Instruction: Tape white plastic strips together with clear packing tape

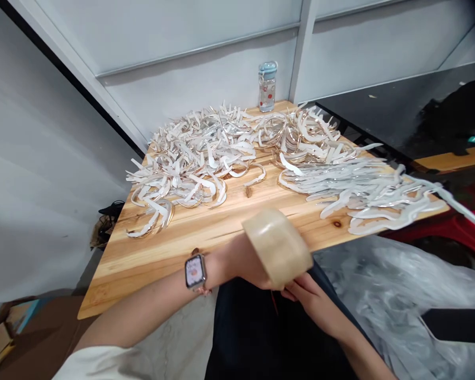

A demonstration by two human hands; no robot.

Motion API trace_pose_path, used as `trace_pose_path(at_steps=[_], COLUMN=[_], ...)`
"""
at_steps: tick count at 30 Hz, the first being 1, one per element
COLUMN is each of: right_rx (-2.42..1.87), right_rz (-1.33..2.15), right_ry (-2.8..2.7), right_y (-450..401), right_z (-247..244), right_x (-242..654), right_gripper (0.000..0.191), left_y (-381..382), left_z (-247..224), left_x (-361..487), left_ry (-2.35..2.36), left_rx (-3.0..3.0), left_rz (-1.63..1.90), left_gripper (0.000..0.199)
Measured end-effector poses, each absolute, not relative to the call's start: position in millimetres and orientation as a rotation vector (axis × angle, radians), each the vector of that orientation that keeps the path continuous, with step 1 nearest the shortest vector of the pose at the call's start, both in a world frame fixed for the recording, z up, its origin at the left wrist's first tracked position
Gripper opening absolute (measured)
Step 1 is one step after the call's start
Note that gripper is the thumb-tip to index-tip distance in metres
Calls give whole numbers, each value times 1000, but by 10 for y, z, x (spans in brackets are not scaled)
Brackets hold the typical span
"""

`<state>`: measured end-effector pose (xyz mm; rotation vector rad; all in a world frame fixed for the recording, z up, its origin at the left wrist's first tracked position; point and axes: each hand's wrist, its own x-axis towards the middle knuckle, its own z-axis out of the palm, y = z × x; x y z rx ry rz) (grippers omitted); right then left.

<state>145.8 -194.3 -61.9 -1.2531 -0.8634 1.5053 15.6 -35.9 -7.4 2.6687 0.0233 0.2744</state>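
One tan roll (pixel 279 248), blurred, is gripped in the left hand (pixel 247 261) at the bench's (pixel 158 264) near edge, that forearm slanting in from lower left. The right hand (pixel 306 293) reaches up from lower right, fingers bent at the roll's lower edge; whether they grip it, I cannot tell. Beyond lie three groups of pale strips (pixel 209 158) and one bottle (pixel 267 89).

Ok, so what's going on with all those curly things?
Someone at a wooden table is holding a tan roll, maybe tape. The left hand is partly hidden behind it; the right hand is at its lower edge. Curly strips lie in heaps on the table, and a bottle stands at the back.
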Motion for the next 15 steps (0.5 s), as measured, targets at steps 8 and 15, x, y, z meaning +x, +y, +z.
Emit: trace_pose_path(at_steps=[8,15], right_rx=[-1221,-1235], right_rz=[1525,1531], right_ry=[-853,-817], right_y=[-1915,-1977], right_z=[-622,-699], right_x=[1443,1424], right_gripper=[45,47], left_y=[-216,-316], left_z=[38,-59], left_x=[236,224], left_ry=[485,96], left_rx=[2028,2422], left_rz=[596,214], left_gripper=[46,22])
